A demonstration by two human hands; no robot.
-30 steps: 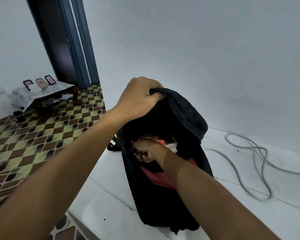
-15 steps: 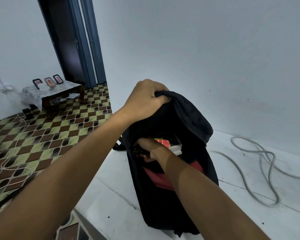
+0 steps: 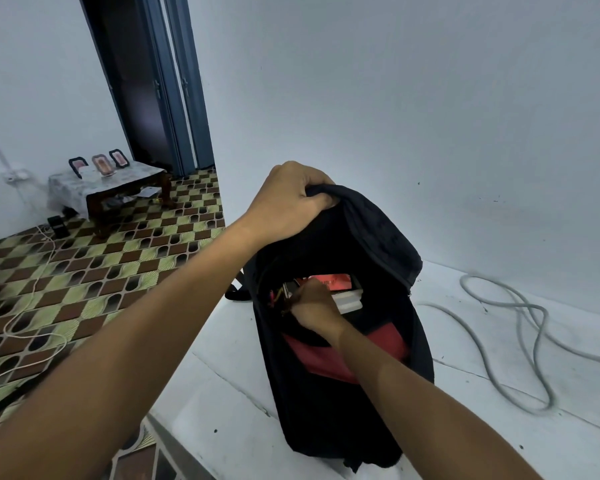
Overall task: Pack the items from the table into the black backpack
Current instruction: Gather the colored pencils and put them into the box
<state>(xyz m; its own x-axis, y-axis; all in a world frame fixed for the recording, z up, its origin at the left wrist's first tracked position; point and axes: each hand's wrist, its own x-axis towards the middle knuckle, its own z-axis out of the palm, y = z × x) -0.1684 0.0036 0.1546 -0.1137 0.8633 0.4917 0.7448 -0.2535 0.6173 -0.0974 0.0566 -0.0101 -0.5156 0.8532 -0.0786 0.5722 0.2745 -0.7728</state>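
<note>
Currently mid-stow. Black backpack (image 3: 343, 403) stands upright on the white counter (image 3: 229, 386), mouth facing up and toward the camera. Left hand (image 3: 291, 199) has its fingers curled round the top flap fabric, pulling it up and back so the opening stays wide. Right hand (image 3: 314, 304) is inside the mouth at its left side, fingers curled around something small with yellow and red bits showing just left of the knuckles; can't tell what the item is, it's mostly hidden by the hand and dark fabric.

Already inside: a red-covered book or box (image 3: 329, 282) with white books (image 3: 349, 301) stacked under it, sitting just behind and to the right of the right hand, and a red folder-like panel (image 3: 388, 344) lower down against the front wall.

Key relation: free space looks to be the dark gap straight below the right hand, left of the book stack. Bag's long axis is vertical, so my read is the item goes straight down along that axis, right hand doing it since it's already in there; left only holds the flap.

Grey cable (image 3: 520, 337) on the counter to the right, well apart from the bag.
</note>
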